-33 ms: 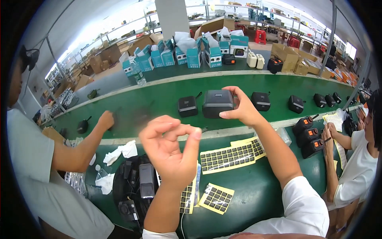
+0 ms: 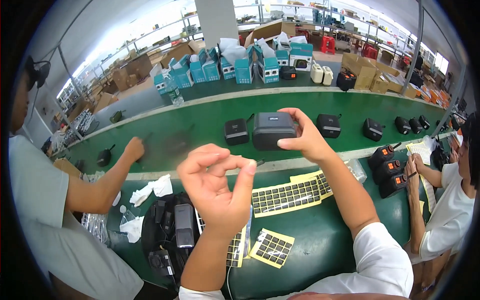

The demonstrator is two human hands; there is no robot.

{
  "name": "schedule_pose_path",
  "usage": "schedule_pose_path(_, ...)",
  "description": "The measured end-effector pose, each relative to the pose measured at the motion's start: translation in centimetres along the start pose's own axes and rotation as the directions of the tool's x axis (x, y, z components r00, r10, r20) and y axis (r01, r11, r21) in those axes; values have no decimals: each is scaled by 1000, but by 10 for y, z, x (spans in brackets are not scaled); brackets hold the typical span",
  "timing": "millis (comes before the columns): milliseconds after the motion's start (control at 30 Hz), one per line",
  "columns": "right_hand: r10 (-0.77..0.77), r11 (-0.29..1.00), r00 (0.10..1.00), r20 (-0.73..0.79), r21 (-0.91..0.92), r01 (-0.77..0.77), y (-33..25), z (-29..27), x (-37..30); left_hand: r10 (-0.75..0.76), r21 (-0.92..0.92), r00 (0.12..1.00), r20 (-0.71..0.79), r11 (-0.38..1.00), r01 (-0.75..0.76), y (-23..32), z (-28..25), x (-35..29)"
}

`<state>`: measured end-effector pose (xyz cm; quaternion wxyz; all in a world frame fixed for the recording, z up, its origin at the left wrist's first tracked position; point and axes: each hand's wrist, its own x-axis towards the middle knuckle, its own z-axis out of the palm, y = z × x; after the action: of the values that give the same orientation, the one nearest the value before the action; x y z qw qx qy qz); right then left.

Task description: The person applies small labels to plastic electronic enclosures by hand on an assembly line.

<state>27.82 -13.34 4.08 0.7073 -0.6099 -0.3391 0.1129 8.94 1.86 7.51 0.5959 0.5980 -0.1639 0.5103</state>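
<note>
My right hand grips a black box-shaped device by its right side, thumb at the lower front edge and fingers behind. The device is raised over the green belt, its small label facing me. My left hand is held up to its lower left, palm toward me, thumb and forefinger pinched together; whatever is between the tips is too small to make out. Just left of the held device, a similar black device with a strap rests on the belt. Below lie yellow sheets of small dark rectangular stickers.
More black devices line the belt to the right. A co-worker's hand is over the belt at left; another person's hands are at right beside stacked devices. A black bag lies near me. Teal boxes stand behind.
My left hand has shifted very slightly right. The held device has tilted a little and moved slightly left in my right hand.
</note>
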Motion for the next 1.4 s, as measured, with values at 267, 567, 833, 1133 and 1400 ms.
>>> schedule_pose_path(267, -8, 971, 998, 64, 239, -7, -48, 49, -53, 154, 221, 982, 106, 960, -174, 10, 5, -9)
schedule_pose_path(567, 43, 981, 999, 24, 187, -47, -65, 48, -61, 159, 323, 981, 108, 928, -186, 16, 12, -10)
schedule_pose_path(833, 71, 977, 997, 21, 201, -74, -66, 50, -66, 184, 294, 980, 79, 935, -199, 15, 10, -15)
schedule_pose_path(1133, 81, 964, 995, 64, 249, -94, -70, 50, -73, 256, 465, 956, 143, 835, -293, 17, 13, -16)
schedule_pose_path(1400, 56, 958, 986, 156, 270, -97, -18, 13, -35, 204, 741, 978, -34, 663, -112, -10, -7, 2)
